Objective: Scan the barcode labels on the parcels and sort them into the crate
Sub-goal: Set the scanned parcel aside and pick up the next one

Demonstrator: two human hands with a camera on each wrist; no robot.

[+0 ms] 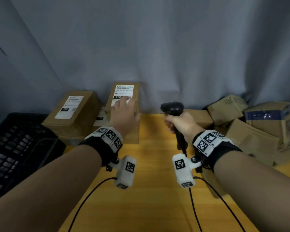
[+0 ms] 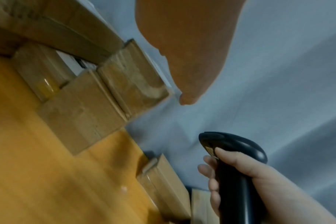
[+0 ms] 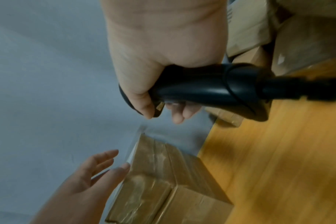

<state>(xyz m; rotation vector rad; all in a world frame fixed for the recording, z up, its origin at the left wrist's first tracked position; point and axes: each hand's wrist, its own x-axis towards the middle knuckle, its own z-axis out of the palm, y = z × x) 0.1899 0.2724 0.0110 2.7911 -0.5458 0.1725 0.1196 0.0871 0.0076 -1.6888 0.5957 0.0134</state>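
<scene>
Presently: left hand [image 1: 124,111], fingers straight, at labelled parcel [image 1: 124,97] against the backdrop; right hand [image 1: 179,123] grips scanner [image 1: 172,108]. Advice: keep label uncovered, aim squarely. Crate [image 1: 15,148] lies left.

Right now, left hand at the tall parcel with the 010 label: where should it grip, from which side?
Likely the top edge of the tall parcel, from above and in front. Its label faces up, so the left hand, open, should clamp the side faces, leaving the barcode clear for the scanner.
</scene>
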